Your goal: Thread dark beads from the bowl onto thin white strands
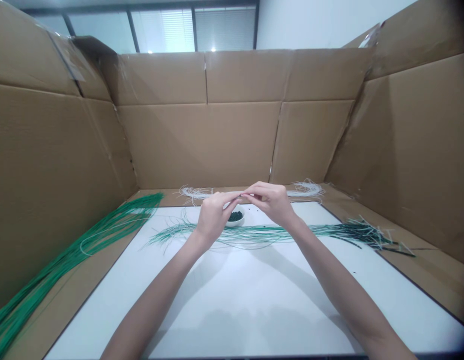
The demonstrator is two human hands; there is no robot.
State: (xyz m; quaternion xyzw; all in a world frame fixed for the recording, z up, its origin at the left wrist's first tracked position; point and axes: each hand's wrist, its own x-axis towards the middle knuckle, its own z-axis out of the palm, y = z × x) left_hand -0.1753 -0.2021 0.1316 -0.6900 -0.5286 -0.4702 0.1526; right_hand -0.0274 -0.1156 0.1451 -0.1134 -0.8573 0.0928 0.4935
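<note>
Closest to the person, a white board [239, 310] lies bare in front of the white bowl [235, 224], probably so small things show up against it. A bundle of green strands [269, 233] stretches crosswise just on the near side of the bowl, its dark, pale-tipped end well to the right, perhaps laid lengthwise to stop tangling. More green lengths [107, 227] lie left of the bowl. Over it, the left hand [212, 215] and right hand [271, 200] meet, likely so anything dropped falls near the dark beads [235, 216] inside. Each thumb and forefinger are nearly together at a tiny dark piece [240, 195]; I can't tell which pinch grips it. Beyond the bowl, white strands [307, 189] lie before the cardboard wall [201, 145].
</note>
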